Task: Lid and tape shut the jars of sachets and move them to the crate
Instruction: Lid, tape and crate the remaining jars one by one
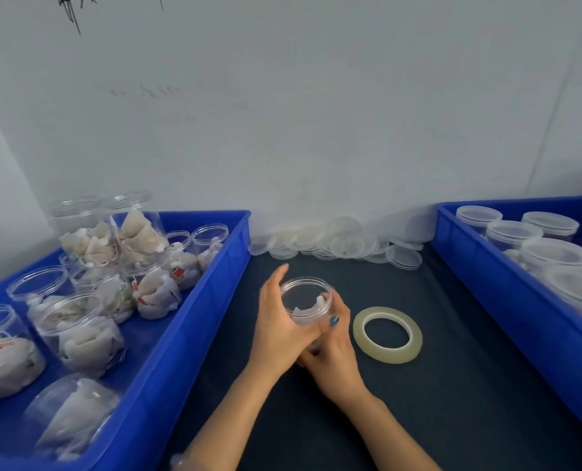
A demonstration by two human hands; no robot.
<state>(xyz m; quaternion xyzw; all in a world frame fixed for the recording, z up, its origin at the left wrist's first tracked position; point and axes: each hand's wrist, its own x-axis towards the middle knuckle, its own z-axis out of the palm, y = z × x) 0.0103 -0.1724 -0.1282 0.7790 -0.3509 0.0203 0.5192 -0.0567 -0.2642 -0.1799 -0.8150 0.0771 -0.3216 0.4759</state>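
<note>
Jar (306, 295) clasped by left hand (277, 322) and right hand (336, 351) (thumbs in front), forearms (235, 409) converging

A packing workbench: blue crates (194, 321) of jars (79, 331), loose lids (344, 246).

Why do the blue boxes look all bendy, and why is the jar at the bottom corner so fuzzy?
Head view: the wide-angle lens bends the edges, so the left crate and right crate splay outward; the lying jar sits near the corner, where it smears; the left hand and right hand round the open jar look slightly soft; the light is even, shadows faint.
</note>
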